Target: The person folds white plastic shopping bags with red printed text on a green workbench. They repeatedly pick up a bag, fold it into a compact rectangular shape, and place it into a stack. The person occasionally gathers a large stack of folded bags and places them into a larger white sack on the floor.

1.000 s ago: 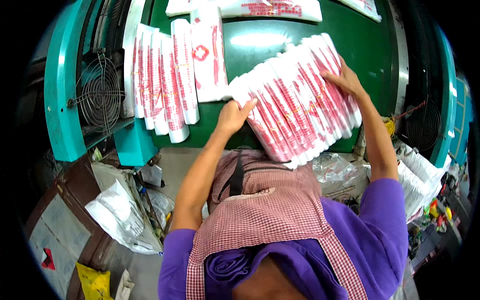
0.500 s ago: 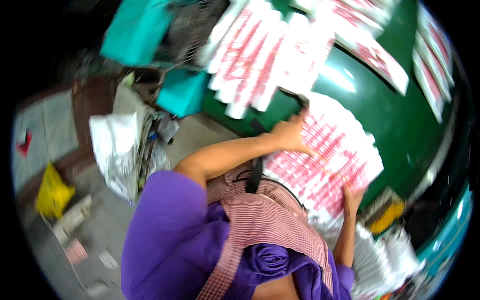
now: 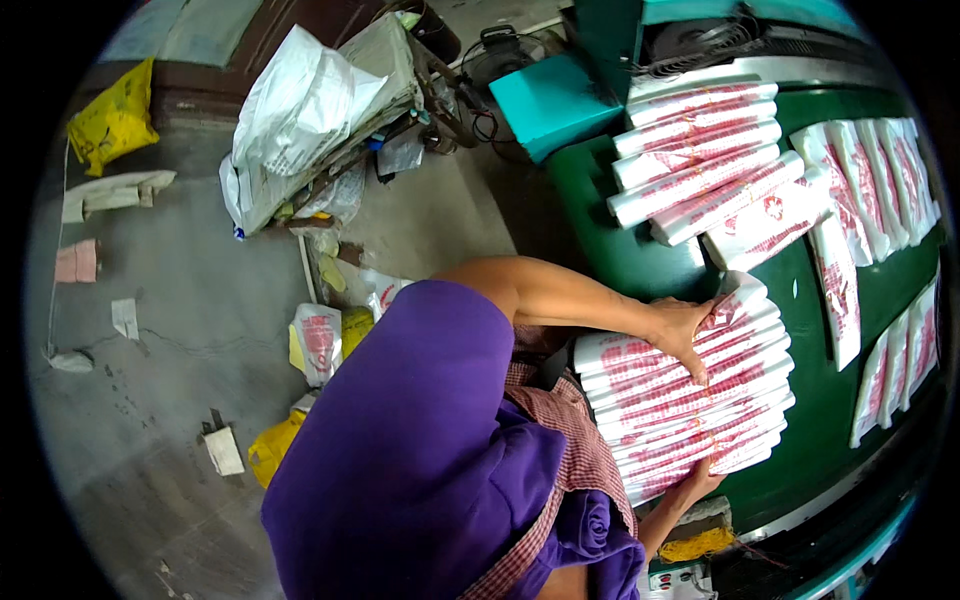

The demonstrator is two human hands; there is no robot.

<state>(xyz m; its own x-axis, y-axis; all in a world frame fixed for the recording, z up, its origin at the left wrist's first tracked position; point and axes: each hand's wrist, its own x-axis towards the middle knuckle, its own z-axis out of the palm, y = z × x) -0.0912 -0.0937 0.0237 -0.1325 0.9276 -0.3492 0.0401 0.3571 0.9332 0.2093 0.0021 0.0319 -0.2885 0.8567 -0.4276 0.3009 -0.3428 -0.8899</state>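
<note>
A thick row of folded white plastic bags (image 3: 690,400) with red print lies at the table edge against my body, between my two hands. The bags overlap in ridges and form one long bundle. My left hand (image 3: 682,335) grips the bundle's far end, its thumb lying over the top face and its fingers around the end bag. At the near end my right hand (image 3: 697,484) holds the side of the bundle; part of its fingers is hidden under the bags.
On the green table (image 3: 770,490) lie more bag rolls (image 3: 700,150), a flat bag stack (image 3: 765,215) and bags along the right (image 3: 897,360). A teal box (image 3: 555,105) stands beyond the left edge. White sacks (image 3: 300,90) and a yellow bag (image 3: 112,118) are further left.
My view has turned to the right, so the table and bundle appear rotated. Both hands stay on the bundle, which now looks straighter and more even than its earlier fanned shape.
</note>
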